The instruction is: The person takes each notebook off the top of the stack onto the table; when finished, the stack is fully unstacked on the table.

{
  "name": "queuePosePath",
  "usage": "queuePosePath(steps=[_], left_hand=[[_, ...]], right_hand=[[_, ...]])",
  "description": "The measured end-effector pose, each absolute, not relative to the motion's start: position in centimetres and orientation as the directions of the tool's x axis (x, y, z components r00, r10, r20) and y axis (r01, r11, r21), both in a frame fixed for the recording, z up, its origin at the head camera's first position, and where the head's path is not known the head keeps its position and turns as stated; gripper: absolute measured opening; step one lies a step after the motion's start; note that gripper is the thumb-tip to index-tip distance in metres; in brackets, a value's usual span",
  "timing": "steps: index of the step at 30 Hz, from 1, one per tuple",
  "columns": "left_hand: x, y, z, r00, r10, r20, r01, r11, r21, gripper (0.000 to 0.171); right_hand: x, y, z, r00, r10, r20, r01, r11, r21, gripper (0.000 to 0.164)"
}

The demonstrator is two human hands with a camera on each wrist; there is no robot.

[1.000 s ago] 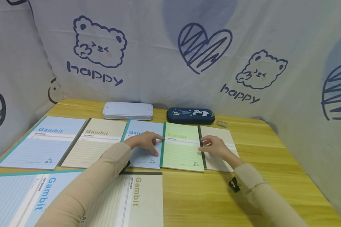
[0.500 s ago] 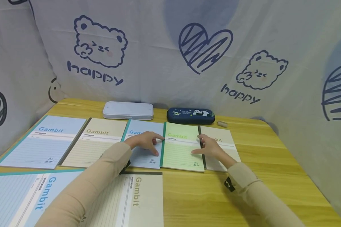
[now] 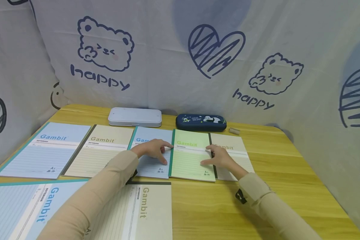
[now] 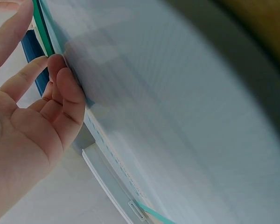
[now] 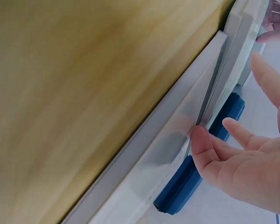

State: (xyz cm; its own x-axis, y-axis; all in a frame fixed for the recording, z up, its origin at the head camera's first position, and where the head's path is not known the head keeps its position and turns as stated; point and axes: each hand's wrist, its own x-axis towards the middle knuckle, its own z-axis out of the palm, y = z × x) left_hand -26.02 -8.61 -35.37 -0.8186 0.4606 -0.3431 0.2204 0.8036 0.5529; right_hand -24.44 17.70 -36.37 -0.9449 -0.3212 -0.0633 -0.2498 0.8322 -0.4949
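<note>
A green notebook (image 3: 192,165) with a teal spine lies in the back row between my hands. My left hand (image 3: 153,149) is over a light blue notebook (image 3: 148,169), its index fingertip at the green notebook's spine and its thumb spread lower down. In the left wrist view that hand (image 4: 32,121) has its outer fingers at the notebook's surface. Spread, my right hand (image 3: 223,158) crosses the beige notebook (image 3: 240,154), thumb and fingertips over the green one's right edge. The right wrist view shows a fingertip of this hand (image 5: 242,163) where the two notebooks meet.
Farther left lie a blue notebook (image 3: 45,151) and a beige notebook (image 3: 108,146). In front, a blue notebook (image 3: 15,206) and a beige notebook (image 3: 153,213) lie sideways. Behind stand a white case (image 3: 135,116), a navy panda case (image 3: 201,123) and a small tan block (image 3: 234,131).
My right hand has moved left, from the beige notebook's spine to over the green notebook's right edge, uncovering the beige one's lettering. The left hand has stayed in place.
</note>
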Motion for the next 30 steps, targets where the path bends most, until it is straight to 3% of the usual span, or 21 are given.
queuePosePath(steps=[5, 13, 18, 30], left_hand=[[-26.0, -8.7, -35.3, -0.82, 0.458, -0.343, 0.219, 0.805, 0.551, 0.068], [-26.1, -8.8, -35.4, -0.816, 0.468, -0.34, 0.228, 0.8, 0.554, 0.068], [-26.0, -8.8, -35.4, -0.81, 0.477, -0.341, 0.232, 0.795, 0.561, 0.068], [-26.1, -8.9, -35.5, -0.81, 0.482, -0.335, 0.227, 0.784, 0.579, 0.065]], right_hand=[[-24.7, 16.9, -36.6, -0.962, -0.258, -0.089, -0.166, 0.812, -0.559, 0.072], [-25.0, 15.7, -36.9, -0.975, -0.177, -0.132, -0.11, 0.906, -0.409, 0.088], [-24.9, 15.3, -36.7, -0.979, -0.142, -0.143, -0.074, 0.913, -0.401, 0.092], [-27.0, 16.5, -38.1, -0.983, -0.076, -0.169, 0.025, 0.848, -0.529, 0.108]])
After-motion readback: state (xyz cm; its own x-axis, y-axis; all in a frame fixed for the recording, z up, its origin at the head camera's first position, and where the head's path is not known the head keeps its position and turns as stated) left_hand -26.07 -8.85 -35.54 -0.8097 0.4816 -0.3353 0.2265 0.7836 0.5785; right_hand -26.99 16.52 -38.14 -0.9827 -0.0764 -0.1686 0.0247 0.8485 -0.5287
